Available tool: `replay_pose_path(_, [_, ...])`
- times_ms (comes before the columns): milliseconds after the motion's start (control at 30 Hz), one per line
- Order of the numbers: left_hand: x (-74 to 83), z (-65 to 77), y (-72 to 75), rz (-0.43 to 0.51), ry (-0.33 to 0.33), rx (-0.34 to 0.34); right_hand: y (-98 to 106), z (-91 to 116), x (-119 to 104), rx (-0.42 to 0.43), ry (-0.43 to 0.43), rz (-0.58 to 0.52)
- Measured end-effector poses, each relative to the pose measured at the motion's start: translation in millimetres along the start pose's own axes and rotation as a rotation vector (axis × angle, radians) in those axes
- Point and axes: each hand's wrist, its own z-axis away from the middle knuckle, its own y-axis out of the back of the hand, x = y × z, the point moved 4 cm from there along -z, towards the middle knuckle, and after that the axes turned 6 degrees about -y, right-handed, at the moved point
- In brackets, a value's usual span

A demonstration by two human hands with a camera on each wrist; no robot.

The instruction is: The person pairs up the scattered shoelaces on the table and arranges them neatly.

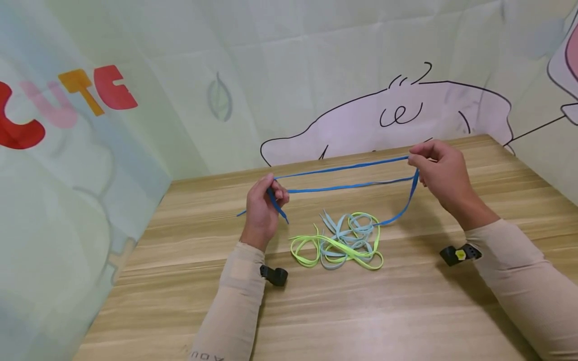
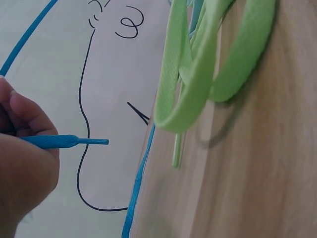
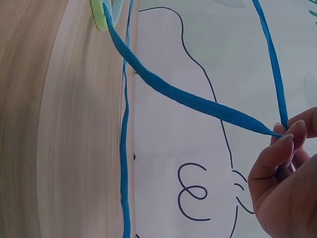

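Observation:
A blue shoelace is stretched above the table between the two hands. My left hand pinches it near one end, and its tipped end sticks out past the fingers. My right hand pinches the lace between thumb and fingertips. From there a length of blue lace droops to a loose pile. That pile mixes a yellow-green shoelace and a light blue shoelace, looped over each other on the wood between the forearms. A second blue strand lies along the far part of the table, behind the pile.
The wood-grain table meets a printed cloth backdrop at its far and left edges. A black wrist camera is strapped at the left cuff, another black wrist camera at the right cuff.

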Motion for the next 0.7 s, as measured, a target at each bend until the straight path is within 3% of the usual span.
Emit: replay_pose_path(700, [-1.9, -1.9, 6.8, 0.024, 0.018, 0.031, 7.4, -3.3, 0.6, -0.005, 0.009, 0.033])
